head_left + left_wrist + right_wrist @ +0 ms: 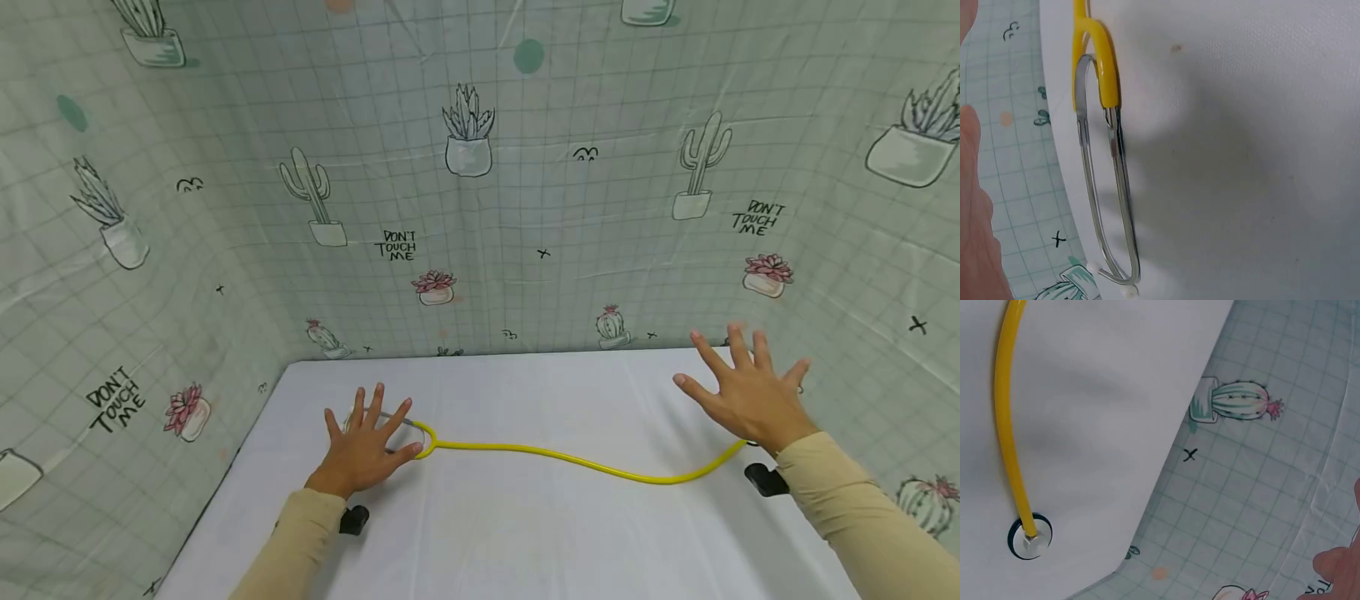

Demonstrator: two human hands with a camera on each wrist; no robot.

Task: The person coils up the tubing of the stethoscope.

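Observation:
A stethoscope with yellow tubing (555,454) lies stretched across the white table. Its metal binaural tubes (1124,212) end in pale ear tips (1129,291) on the left side. On the right, the round chestpiece (1030,536) rests flat on the tabletop. My left hand (367,454) is spread above the headset end, fingers straight, holding nothing and partly covering it in the head view. My right hand (753,396), also spread with straight fingers, hovers above the chestpiece end and holds nothing; the chestpiece is mostly hidden behind it in the head view.
A white cloth covers the table (525,533). Grid-patterned fabric (525,208) with cactus drawings hangs behind it and along both sides. A black wrist camera piece (354,521) shows under the left wrist, another black piece (767,480) beside the right.

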